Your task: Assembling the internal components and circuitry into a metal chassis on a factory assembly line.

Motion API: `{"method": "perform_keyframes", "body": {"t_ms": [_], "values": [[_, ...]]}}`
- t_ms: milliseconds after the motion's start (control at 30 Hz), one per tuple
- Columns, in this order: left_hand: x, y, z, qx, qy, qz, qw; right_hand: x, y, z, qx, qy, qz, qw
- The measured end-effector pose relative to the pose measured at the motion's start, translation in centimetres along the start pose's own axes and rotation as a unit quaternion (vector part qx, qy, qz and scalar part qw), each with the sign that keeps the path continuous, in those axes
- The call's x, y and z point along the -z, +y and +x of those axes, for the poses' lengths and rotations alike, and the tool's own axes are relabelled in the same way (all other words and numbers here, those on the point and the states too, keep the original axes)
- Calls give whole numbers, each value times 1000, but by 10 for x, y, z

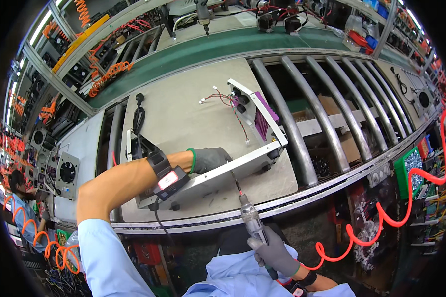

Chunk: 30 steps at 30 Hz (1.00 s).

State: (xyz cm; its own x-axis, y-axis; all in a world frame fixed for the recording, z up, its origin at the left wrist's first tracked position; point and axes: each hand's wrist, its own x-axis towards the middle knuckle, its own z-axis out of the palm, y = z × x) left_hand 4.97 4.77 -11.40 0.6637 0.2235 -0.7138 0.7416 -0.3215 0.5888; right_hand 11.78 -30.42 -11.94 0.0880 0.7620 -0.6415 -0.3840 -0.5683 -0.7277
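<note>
My right hand (276, 253), in a grey glove, grips a powered screwdriver (253, 222) with a clear-grey body and a red air hose. Its long bit points away from me and reaches the front rail of an open metal frame (218, 173). My left hand (210, 160), gloved in grey with a green cuff, reaches over that rail into the frame. Its fingers are curled at the rail's inner side, close to the bit tip; what they pinch is hidden. At the frame's right end sit a purple heatsink (263, 116) and loose wires (225, 97) with white connectors.
The frame rests on a pale board (183, 109) with a coiled black power cord (139, 116). Metal rollers (327, 116) run to the right. A coiled red hose (379, 218) hangs at right, near a green bin (409, 171). Another person (25, 208) is at far left.
</note>
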Motion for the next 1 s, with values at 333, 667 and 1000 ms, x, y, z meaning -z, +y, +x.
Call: {"method": "perform_keyframes", "body": {"t_ms": [333,667,1000], "values": [[2,66,-106,-257,352,153,887,24,9,-19,49,10,-62,997],[-159,-10,-78,-90,452,221,860,33,14,-37,50,10,-75,996],[-174,-22,-91,-146,330,-427,829,18,19,-49,28,-21,-149,988]]}}
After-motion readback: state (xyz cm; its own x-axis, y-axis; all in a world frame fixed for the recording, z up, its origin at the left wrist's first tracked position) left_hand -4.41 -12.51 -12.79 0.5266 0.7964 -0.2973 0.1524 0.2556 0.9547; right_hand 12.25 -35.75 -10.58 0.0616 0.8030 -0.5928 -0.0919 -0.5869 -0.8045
